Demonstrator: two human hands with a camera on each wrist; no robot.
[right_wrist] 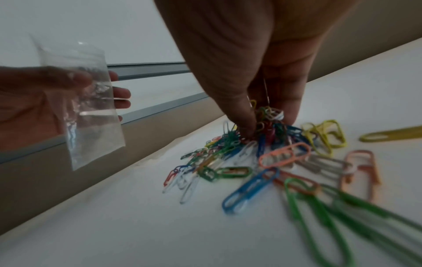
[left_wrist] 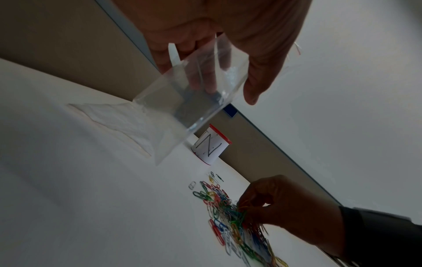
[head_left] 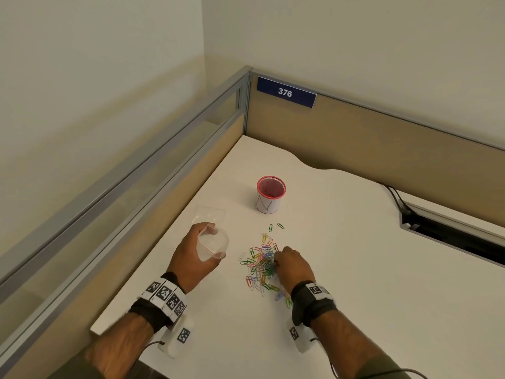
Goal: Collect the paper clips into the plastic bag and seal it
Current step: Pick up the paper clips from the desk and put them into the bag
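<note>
A heap of coloured paper clips (head_left: 259, 265) (left_wrist: 230, 215) (right_wrist: 262, 162) lies on the white desk (head_left: 341, 283). My right hand (head_left: 293, 265) (left_wrist: 280, 204) (right_wrist: 265, 112) reaches down into the heap and pinches a bunch of clips between thumb and fingers. My left hand (head_left: 195, 255) (left_wrist: 219, 59) (right_wrist: 34, 94) holds a small clear plastic bag (head_left: 212, 246) (left_wrist: 187, 101) (right_wrist: 89, 106) above the desk, left of the heap, with its mouth spread open. The bag looks empty.
A red-rimmed white cup (head_left: 270, 194) (left_wrist: 211, 144) stands behind the heap. Another clear bag (head_left: 210, 213) (left_wrist: 118, 121) lies flat on the desk behind my left hand. Partition walls (head_left: 369, 138) close the desk's left and back. A cable slot (head_left: 451, 233) opens at right.
</note>
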